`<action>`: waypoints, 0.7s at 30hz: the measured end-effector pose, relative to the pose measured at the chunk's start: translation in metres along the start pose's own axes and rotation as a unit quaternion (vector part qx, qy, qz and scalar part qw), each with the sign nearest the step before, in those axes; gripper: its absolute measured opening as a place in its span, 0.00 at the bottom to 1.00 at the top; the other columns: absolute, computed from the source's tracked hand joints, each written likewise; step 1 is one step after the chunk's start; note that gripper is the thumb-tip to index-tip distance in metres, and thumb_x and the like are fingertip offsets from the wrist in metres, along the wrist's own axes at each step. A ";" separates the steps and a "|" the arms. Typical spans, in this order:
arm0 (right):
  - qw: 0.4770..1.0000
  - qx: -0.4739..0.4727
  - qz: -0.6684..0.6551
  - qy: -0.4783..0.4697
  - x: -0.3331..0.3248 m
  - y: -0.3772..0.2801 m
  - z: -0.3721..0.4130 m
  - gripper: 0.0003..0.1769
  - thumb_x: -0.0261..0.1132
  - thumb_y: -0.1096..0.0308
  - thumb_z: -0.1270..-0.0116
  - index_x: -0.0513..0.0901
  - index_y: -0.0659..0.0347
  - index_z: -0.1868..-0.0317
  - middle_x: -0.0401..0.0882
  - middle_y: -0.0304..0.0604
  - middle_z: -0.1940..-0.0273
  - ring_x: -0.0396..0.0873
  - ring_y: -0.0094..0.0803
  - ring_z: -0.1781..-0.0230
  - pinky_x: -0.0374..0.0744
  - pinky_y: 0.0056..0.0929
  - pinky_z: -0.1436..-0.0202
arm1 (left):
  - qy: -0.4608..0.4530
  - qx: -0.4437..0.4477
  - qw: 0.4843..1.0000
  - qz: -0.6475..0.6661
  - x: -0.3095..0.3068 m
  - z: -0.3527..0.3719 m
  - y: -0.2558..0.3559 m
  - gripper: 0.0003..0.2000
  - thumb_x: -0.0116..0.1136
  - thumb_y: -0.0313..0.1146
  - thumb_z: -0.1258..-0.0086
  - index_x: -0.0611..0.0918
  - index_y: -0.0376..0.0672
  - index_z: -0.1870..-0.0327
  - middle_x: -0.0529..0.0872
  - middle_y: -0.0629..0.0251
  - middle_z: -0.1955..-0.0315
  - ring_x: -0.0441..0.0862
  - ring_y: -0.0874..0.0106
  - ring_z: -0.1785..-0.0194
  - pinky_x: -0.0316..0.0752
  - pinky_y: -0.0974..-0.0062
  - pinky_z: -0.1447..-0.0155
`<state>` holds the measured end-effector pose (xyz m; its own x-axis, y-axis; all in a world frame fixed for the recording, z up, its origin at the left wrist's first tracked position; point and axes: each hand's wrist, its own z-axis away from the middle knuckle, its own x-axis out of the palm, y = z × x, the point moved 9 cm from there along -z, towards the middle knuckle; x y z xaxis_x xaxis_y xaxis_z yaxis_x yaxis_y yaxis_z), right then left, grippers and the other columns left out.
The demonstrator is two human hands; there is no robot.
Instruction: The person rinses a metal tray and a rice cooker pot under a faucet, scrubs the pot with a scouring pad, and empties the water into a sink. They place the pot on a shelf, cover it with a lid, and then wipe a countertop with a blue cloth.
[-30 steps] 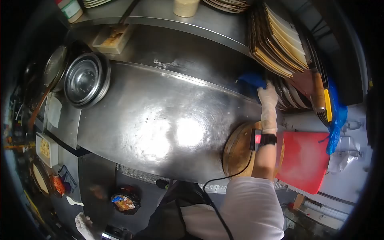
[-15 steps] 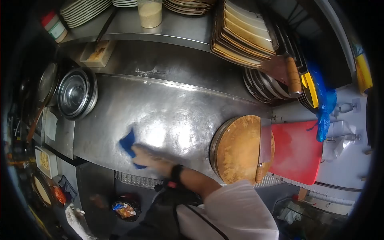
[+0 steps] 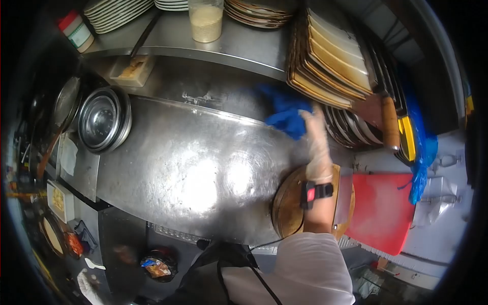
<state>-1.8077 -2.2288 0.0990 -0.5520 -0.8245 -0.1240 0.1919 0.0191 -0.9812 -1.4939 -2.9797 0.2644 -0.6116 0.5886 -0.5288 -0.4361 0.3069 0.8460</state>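
A clear glove covers my right hand (image 3: 314, 133), which is closed on a crumpled blue cloth (image 3: 288, 118). Both are blurred by motion, at the back right of the steel counter (image 3: 168, 147), beside stacked dishes. Under my right forearm lies a round wooden chopping board (image 3: 288, 208). A cleaver (image 3: 344, 198) rests on that board, its handle mostly hidden by my arm. Low at the left edge, my left hand (image 3: 89, 287) in a whitish glove hangs with loose fingers and holds nothing visible. Near it is a white spoon (image 3: 94, 264).
Metal bowls (image 3: 101, 119) sit at the counter's left end. A red cutting board (image 3: 381, 213) lies right of the wooden one. Rectangular plates (image 3: 335, 56) with a wood-handled blade (image 3: 389, 122) overhang the back right. On the shelf stands a tub of pale grains (image 3: 206, 24).
My right hand has swept the blue cloth from the counter's left-centre to its back right. My forearm now crosses the wooden board. The left hand stays low at the left.
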 end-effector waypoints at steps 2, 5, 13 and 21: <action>0.907 -0.079 0.413 0.015 -0.048 0.031 -0.076 0.40 0.65 0.52 0.40 0.65 0.63 0.32 0.70 0.61 0.38 0.71 0.56 0.38 0.70 0.42 0.36 | -0.007 0.001 1.000 -0.016 0.002 -0.003 0.000 0.08 0.49 0.32 0.24 0.78 0.38 0.58 0.72 0.73 0.71 0.66 0.84 0.66 0.63 0.84 0.60; 0.786 -0.113 0.606 0.055 -0.042 0.098 -0.116 0.41 0.61 0.38 0.41 0.64 0.44 0.29 0.62 0.60 0.32 0.57 0.63 0.31 0.59 0.51 0.29 | -0.024 0.001 0.999 -0.036 0.004 -0.004 -0.002 0.08 0.48 0.32 0.24 0.78 0.38 0.58 0.71 0.74 0.71 0.65 0.84 0.66 0.62 0.85 0.60; 0.792 -0.240 0.559 0.057 0.146 0.053 0.000 0.21 0.66 0.64 0.47 0.80 0.47 0.49 0.73 0.47 0.48 0.71 0.52 0.49 0.75 0.51 0.51 | -0.018 -0.003 0.999 -0.040 0.028 -0.008 0.003 0.11 0.50 0.39 0.24 0.80 0.41 0.61 0.74 0.77 0.78 0.65 0.87 0.76 0.59 0.87 0.71; 0.877 -0.302 0.164 -0.335 0.349 0.082 0.186 0.20 0.69 0.73 0.52 0.81 0.55 0.54 0.74 0.51 0.50 0.73 0.51 0.50 0.73 0.44 0.46 | -0.054 -0.066 0.996 0.031 0.010 -0.023 -0.064 0.12 0.49 0.39 0.24 0.81 0.41 0.57 0.83 0.71 0.75 0.74 0.84 0.76 0.67 0.86 0.70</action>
<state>-1.8342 -2.6205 0.0030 0.0930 -0.8615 -0.4991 -0.3257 0.4473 -0.8329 -1.4869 -3.0108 0.2037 -0.5683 0.6827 -0.4594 -0.4873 0.1706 0.8564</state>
